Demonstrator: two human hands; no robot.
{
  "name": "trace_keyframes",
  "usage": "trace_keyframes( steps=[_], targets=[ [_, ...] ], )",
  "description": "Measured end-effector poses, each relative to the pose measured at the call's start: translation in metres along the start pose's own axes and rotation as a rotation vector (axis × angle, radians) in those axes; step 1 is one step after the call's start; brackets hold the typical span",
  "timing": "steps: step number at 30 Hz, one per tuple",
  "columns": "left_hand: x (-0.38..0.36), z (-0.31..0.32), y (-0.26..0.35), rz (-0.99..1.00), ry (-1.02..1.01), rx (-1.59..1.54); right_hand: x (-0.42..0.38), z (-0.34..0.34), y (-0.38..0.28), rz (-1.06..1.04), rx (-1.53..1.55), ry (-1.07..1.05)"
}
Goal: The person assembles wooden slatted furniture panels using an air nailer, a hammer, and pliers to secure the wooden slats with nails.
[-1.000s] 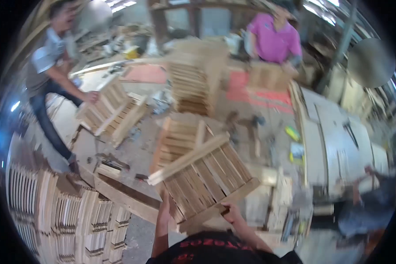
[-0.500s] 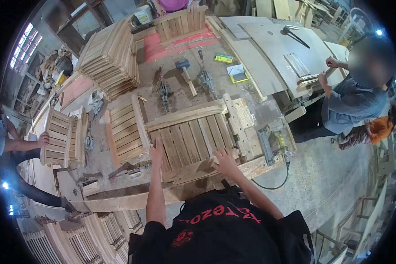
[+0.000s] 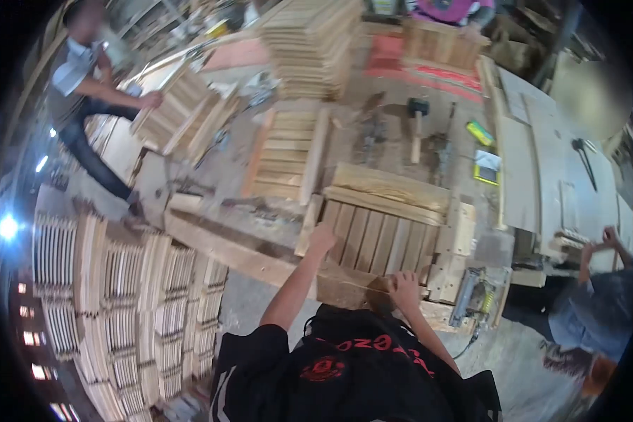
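Note:
A slatted wooden panel [image 3: 378,239] lies on the workbench in front of me, its slats held between a front rail and a back rail. My left hand [image 3: 321,238] is closed around the end piece at the panel's left side. Near the front right corner, my right hand [image 3: 404,288] has its fingers bent over the front rail. Wooden blocks [image 3: 464,228] stand against the panel's right end. Behind the back rail is a wide board [image 3: 390,184]. Both palms are hidden.
Another slatted panel [image 3: 283,151] lies to the left. A mallet [image 3: 417,126], a yellow-green box [image 3: 480,132] and a metal clamp [image 3: 465,299] are on the bench. A tall panel stack [image 3: 309,56] stands behind. Co-workers handle wood at left, back and right; stacked panels [image 3: 126,281] fill the floor at left.
My view has turned left, shifting the bench rightward in the picture. Both hands remain at the panel. The co-worker at left now holds a panel tilted up.

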State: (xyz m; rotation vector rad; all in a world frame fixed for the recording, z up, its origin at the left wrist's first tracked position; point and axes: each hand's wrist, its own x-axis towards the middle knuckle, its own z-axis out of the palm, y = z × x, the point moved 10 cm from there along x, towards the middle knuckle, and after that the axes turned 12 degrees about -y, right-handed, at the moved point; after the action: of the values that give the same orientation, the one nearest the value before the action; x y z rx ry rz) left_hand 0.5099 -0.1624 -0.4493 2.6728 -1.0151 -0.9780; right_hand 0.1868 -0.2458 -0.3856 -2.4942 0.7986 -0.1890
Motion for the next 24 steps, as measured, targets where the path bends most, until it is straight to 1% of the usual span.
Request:
trace_keyframes(
  steps=[1,4,5,8,11,14,15,18,21,24],
  targets=[
    [-0.006,-0.001,-0.005,-0.027,-0.049,-0.026,0.001,0.002,-0.002,0.009,0.019,0.007],
    [-0.058,-0.069,-0.005,-0.173,0.161,-0.064,-0.005,-0.004,0.002,0.077,0.027,0.031],
    [-0.056,-0.067,-0.037,-0.183,0.469,0.039,-0.004,-0.006,0.000,0.110,0.012,0.038],
    [-0.039,-0.035,-0.112,-0.439,0.296,-0.039,-0.001,-0.007,0.002,0.179,-0.010,0.048],
    [-0.012,-0.004,-0.115,-0.213,0.076,-0.169,0.001,-0.009,0.001,0.205,-0.001,0.066],
    [-0.010,0.006,-0.104,-0.106,0.073,-0.240,-0.001,-0.008,0.004,0.231,0.010,0.052],
    [-0.006,0.015,-0.106,-0.121,-0.082,-0.220,0.001,-0.007,0.005,0.240,0.017,0.045],
    [-0.033,-0.013,-0.063,0.059,0.051,-0.039,0.003,0.000,0.009,0.258,0.021,0.031],
    [-0.028,-0.006,-0.058,0.030,-0.007,-0.066,0.006,-0.002,0.006,0.258,0.002,0.045],
    [-0.021,-0.008,-0.056,0.046,-0.060,-0.061,0.008,0.006,0.009,0.264,-0.025,-0.002]
  ],
)
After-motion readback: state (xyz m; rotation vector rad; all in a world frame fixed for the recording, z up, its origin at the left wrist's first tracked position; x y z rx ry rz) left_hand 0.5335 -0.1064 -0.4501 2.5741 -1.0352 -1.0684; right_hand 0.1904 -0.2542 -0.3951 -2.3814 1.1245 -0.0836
